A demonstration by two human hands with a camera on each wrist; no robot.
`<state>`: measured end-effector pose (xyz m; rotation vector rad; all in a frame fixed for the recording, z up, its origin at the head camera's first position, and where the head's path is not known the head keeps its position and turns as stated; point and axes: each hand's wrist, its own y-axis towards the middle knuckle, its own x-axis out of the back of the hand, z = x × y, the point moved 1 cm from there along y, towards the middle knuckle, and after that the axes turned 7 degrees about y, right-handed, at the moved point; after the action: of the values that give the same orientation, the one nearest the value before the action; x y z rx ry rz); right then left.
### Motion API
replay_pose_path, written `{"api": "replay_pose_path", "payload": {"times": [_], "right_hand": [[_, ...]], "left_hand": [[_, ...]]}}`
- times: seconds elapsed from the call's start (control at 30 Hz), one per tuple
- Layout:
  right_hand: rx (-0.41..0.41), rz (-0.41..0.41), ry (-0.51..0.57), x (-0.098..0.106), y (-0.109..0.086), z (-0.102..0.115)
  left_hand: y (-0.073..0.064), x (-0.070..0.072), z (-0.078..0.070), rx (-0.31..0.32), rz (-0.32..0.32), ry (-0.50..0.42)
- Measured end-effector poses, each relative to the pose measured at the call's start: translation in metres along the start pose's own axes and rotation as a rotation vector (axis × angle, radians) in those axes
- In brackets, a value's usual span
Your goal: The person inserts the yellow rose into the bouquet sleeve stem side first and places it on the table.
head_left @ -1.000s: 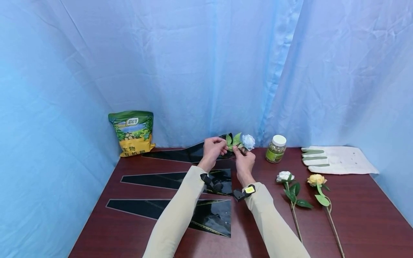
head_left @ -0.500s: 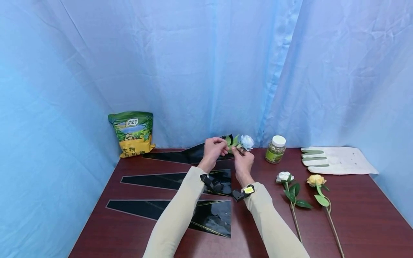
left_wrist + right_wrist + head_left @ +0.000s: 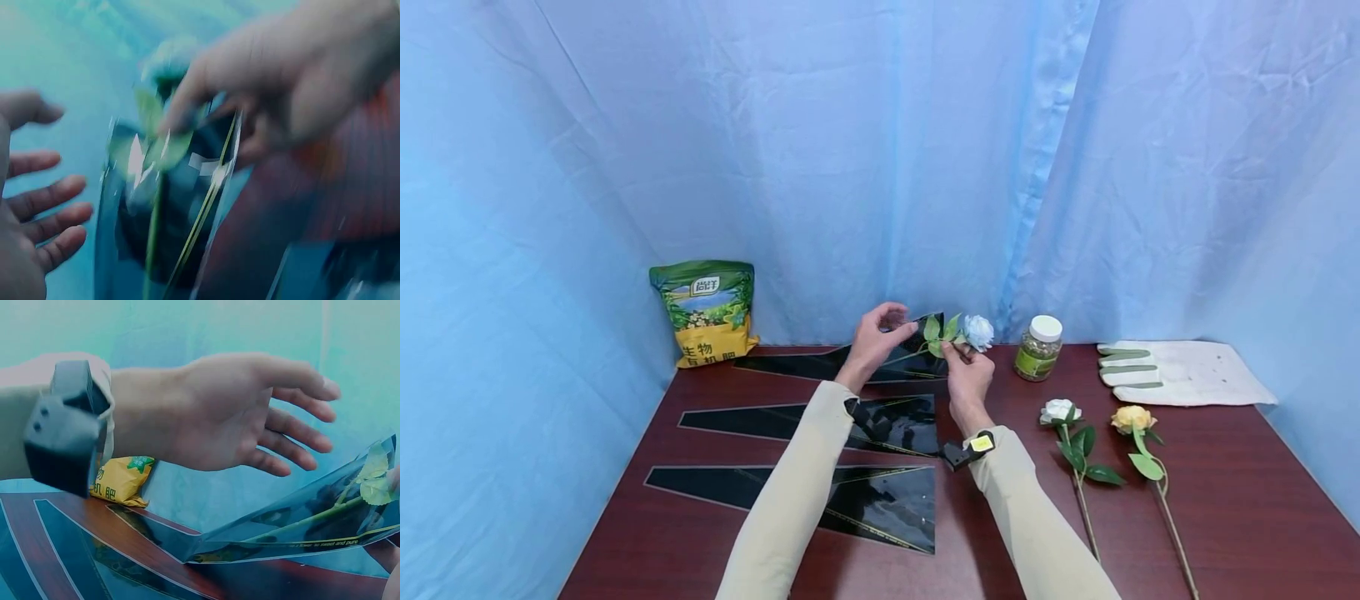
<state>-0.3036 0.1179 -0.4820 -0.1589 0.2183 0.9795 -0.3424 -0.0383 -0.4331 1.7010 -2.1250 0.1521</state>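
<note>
A light blue artificial rose [image 3: 978, 332] lies with its green stem and leaves [image 3: 156, 150] inside a clear and black tapered flower sleeve [image 3: 801, 365], the bloom out past the wide end. My right hand [image 3: 968, 379] pinches the rose and the sleeve's mouth just below the bloom. Beside the sleeve, my left hand [image 3: 872, 342] holds nothing, its fingers spread and slightly bent. The right wrist view shows the wide end of the sleeve raised off the table, with the stem visible through the film.
Two more tapered sleeves [image 3: 880, 500] lie flat in front. At right are a white rose [image 3: 1060, 410], a yellow rose [image 3: 1135, 418], a white-lidded jar [image 3: 1040, 350] and a white glove [image 3: 1195, 372]. A green and yellow bag [image 3: 707, 308] stands back left, by the blue curtain.
My left hand has let go of the rose's stem and moved left, its fingers opening out. My right hand stays at the bloom end, almost still.
</note>
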Motion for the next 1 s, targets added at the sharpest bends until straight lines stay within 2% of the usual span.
{"api": "replay_pose_path", "payload": {"times": [0.1,0.23,0.33,0.43,0.57,0.7,0.87,1.0], "right_hand": [[-0.004,0.006,0.010,0.001,0.000,0.001],[-0.005,0.007,0.030,0.001,0.001,0.002],[-0.012,0.007,0.047,0.001,0.001,0.002],[-0.030,0.013,0.059,0.000,0.001,0.003],[-0.056,0.035,0.074,0.000,-0.001,0.003],[-0.100,0.090,0.102,0.002,-0.002,0.004],[-0.193,0.259,0.284,0.007,-0.001,0.010],[-0.219,0.398,0.411,0.014,-0.001,0.015]], "left_hand": [[-0.001,0.008,0.008,-0.054,0.103,0.181],[-0.002,0.006,0.021,-0.143,0.236,0.513],[-0.003,-0.001,0.029,-0.216,0.270,0.723],[-0.003,-0.008,0.035,-0.244,0.259,0.842],[-0.002,-0.015,0.039,-0.245,0.222,0.905],[-0.002,-0.018,0.039,-0.231,0.199,0.881],[0.000,-0.017,0.039,-0.206,0.176,0.807],[0.001,-0.015,0.039,-0.209,0.169,0.759]]}}
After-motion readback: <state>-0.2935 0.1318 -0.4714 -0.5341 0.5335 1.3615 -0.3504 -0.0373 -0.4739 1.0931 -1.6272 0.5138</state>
